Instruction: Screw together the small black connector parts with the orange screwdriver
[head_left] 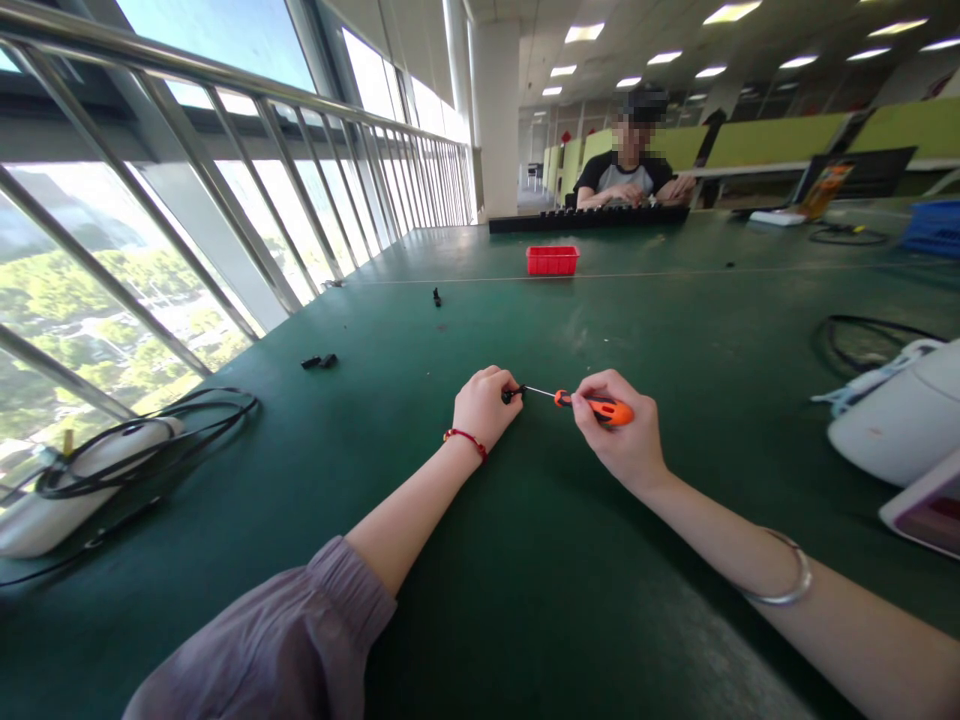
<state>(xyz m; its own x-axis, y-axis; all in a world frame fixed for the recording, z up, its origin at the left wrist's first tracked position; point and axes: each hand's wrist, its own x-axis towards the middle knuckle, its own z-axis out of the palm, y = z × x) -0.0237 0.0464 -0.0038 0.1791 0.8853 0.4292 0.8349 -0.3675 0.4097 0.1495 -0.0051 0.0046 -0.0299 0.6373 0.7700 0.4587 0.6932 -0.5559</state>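
My right hand (619, 430) is closed around the orange and black handle of a screwdriver (604, 409). Its thin metal shaft points left, and the tip meets or nearly meets a small black part (513, 395). That part is pinched in the fingers of my left hand (486, 408), low over the green table. My fingers cover much of it, so its exact kind cannot be made out. Further left on the table lie two more small black pieces (319, 361) close together, and another small black piece (437, 297) stands farther back.
A red basket (553, 261) sits ahead on the green table (480, 560). Behind it is a long black rack (589, 218), with a person (626, 170) seated beyond. Cables over a white device (90, 480) lie left; a white rounded object (900, 410) and blue basket (931, 230) stand right.
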